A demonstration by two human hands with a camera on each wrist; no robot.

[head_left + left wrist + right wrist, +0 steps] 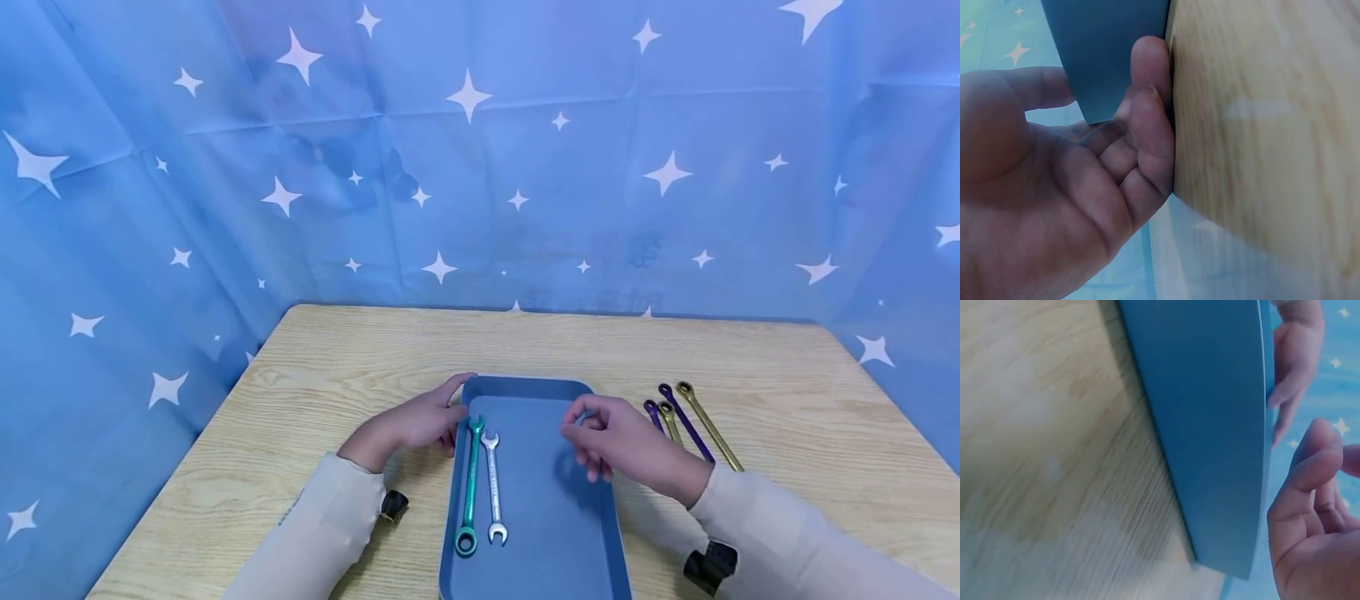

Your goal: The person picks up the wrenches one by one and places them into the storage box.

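A blue-grey tray (551, 525) lies lengthwise on the table. Inside, along its left side, are a green combination wrench (471, 483) and, beside it, a silver open-end wrench (493, 483). My left hand (416, 423) grips the tray's far left wall, its thumb at the rim and fingers against the outside. The left wrist view has the tray wall (1107, 56) between thumb and fingers. Over the tray's right side hovers my right hand (626, 442), fingers loosely bent, holding nothing. The right wrist view shows it beside the tray's outer wall (1210, 425).
Right of the tray, partly behind the right forearm, lie a long gold wrench (708, 425), a long purple wrench (686, 421), a shorter gold wrench (670, 422) and a shorter purple one. A blue star-patterned curtain (510, 167) hangs behind the wooden table (360, 350).
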